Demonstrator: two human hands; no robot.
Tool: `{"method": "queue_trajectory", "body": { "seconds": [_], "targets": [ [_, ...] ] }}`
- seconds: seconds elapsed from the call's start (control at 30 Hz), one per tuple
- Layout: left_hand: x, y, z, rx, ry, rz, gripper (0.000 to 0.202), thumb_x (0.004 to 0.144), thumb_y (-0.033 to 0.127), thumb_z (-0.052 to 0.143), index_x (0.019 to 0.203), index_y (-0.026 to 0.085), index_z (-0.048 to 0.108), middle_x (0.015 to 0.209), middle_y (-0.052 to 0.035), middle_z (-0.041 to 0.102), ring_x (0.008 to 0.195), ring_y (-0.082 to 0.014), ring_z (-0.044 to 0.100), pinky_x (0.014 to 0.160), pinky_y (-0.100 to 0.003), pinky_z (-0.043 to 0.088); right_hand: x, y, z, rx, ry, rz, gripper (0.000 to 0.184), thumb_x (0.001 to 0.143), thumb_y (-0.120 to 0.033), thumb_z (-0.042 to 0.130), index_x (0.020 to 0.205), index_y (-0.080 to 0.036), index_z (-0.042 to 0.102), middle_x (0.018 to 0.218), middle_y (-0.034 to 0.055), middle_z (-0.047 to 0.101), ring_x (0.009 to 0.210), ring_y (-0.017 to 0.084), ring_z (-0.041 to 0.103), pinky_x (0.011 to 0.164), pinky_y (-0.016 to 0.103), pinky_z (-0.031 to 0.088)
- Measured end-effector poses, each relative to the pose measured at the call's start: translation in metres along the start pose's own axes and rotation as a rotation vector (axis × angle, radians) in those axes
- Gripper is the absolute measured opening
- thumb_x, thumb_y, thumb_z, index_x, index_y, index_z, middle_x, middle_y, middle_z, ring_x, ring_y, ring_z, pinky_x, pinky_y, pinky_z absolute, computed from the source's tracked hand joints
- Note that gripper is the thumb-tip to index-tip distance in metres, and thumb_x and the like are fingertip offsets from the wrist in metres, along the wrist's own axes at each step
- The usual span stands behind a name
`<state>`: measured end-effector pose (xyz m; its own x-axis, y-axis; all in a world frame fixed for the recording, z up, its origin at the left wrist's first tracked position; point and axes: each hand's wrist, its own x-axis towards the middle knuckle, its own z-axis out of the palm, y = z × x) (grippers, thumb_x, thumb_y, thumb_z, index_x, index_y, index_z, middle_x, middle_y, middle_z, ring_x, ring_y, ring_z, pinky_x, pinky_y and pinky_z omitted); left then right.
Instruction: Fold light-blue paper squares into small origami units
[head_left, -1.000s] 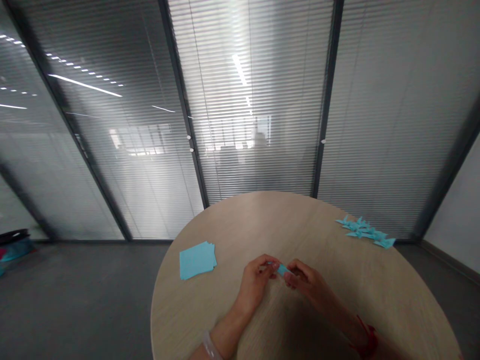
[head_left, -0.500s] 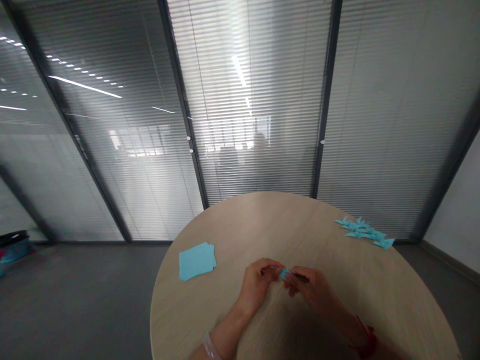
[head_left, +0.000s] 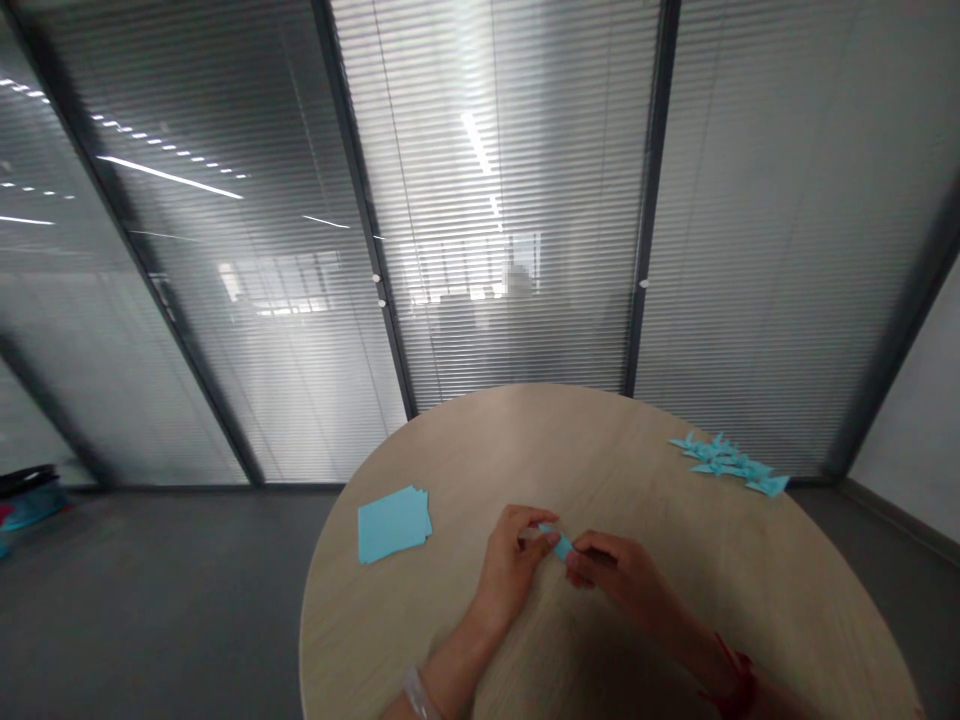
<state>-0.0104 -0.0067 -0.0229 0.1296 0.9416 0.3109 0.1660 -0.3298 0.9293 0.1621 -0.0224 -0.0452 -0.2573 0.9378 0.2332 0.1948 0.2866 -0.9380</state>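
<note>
Over the counter (head_left: 525, 440), L hand (head_left: 512, 556) & R hand (head_left: 619, 571) pinch small blue paper (head_left: 562, 547); prob. could tear if tugged too hard.

There are two hands, one left hand (head_left: 514, 555) and one right hand (head_left: 619, 565). They share one small folded paper (head_left: 562, 546). There is one clear band (head_left: 420, 693) and one red band (head_left: 739, 680), so each wrist has one. There is one round table (head_left: 480, 450). It has one pile of blue paper (head_left: 391, 525), with at least two sheets in it, too flat to count. It has one bunch of paper stars (head_left: 724, 461). There are more than three, but they overlap, so I can't count them all. Three little white knobs (head_left: 382, 303) show on two dark posts (head_left: 651, 200) behind the table.
</note>
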Motion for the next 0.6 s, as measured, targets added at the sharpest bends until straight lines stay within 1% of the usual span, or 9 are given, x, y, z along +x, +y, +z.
{"method": "queue_trajectory", "body": {
  "seconds": [0.07,0.13,0.23,0.3,0.4,0.5,0.6],
  "targets": [
    [-0.0001,0.0008,-0.0005,0.01,0.033,0.03,0.016,0.068,0.021,0.072,0.083,0.023,0.074,0.093,-0.0061,0.063,0.091,-0.0228,0.058,0.071,-0.028,0.048,-0.0008,-0.002,0.0013,-0.006,0.017,0.005,0.033,0.081,-0.047,0.058,0.067,-0.018,0.064,0.063,0.0042,0.066,0.06,0.019,0.062,0.059,0.029,0.046],
    [-0.0003,0.0008,-0.0004,0.026,0.024,0.057,0.012,0.069,0.019,0.071,0.079,0.022,0.075,0.09,-0.0061,0.063,0.088,-0.0221,0.059,0.072,-0.028,0.048,-0.0008,-0.0025,0.0023,-0.004,0.026,0.012,0.033,0.08,-0.048,0.058,0.066,-0.018,0.064,0.061,0.0041,0.065,0.059,0.019,0.061,0.058,0.029,0.046],
    [-0.0013,0.0,0.0011,0.063,-0.046,0.077,0.011,0.076,0.021,0.066,0.08,0.022,0.076,0.087,-0.007,0.068,0.085,-0.0219,0.062,0.075,-0.029,0.048,0.0,-0.0008,0.0026,0.009,0.018,0.015,0.034,0.08,-0.049,0.058,0.067,-0.018,0.064,0.062,0.0044,0.066,0.06,0.019,0.062,0.058,0.03,0.048],
    [-0.0026,-0.0005,0.0032,0.074,-0.094,0.05,0.016,0.081,0.025,0.062,0.086,0.021,0.076,0.09,-0.0077,0.072,0.086,-0.0225,0.064,0.079,-0.03,0.048,0.0007,0.0015,0.0021,-0.002,0.022,-0.004,0.036,0.083,-0.05,0.055,0.067,-0.018,0.064,0.063,0.004,0.065,0.06,0.018,0.061,0.059,0.029,0.048],
    [-0.0049,-0.0001,0.0063,0.055,-0.176,-0.001,0.028,0.088,0.034,0.053,0.097,0.019,0.075,0.093,-0.0087,0.074,0.088,-0.0232,0.066,0.082,-0.031,0.047,0.0017,0.0048,0.0015,-0.011,0.019,-0.041,0.04,0.086,-0.052,0.05,0.07,-0.019,0.065,0.062,0.0028,0.064,0.058,0.017,0.06,0.057,0.028,0.047],
    [-0.0065,0.0012,0.0073,0.05,-0.233,-0.014,0.033,0.088,0.039,0.052,0.1,0.016,0.073,0.089,-0.0081,0.074,0.082,-0.0223,0.066,0.078,-0.029,0.048,0.0022,0.0059,0.0023,-0.006,0.015,-0.055,0.041,0.087,-0.055,0.048,0.078,-0.018,0.065,0.066,0.0033,0.065,0.058,0.016,0.059,0.056,0.027,0.047],
    [-0.0067,0.0025,0.0068,0.056,-0.253,-0.002,0.032,0.086,0.04,0.055,0.094,0.016,0.073,0.082,-0.0064,0.073,0.076,-0.0207,0.064,0.073,-0.028,0.048,0.0024,0.006,0.0038,-0.019,0.018,-0.054,0.043,0.086,-0.057,0.047,0.082,-0.018,0.065,0.07,0.0043,0.065,0.059,0.016,0.059,0.055,0.026,0.047]
  ]
}}
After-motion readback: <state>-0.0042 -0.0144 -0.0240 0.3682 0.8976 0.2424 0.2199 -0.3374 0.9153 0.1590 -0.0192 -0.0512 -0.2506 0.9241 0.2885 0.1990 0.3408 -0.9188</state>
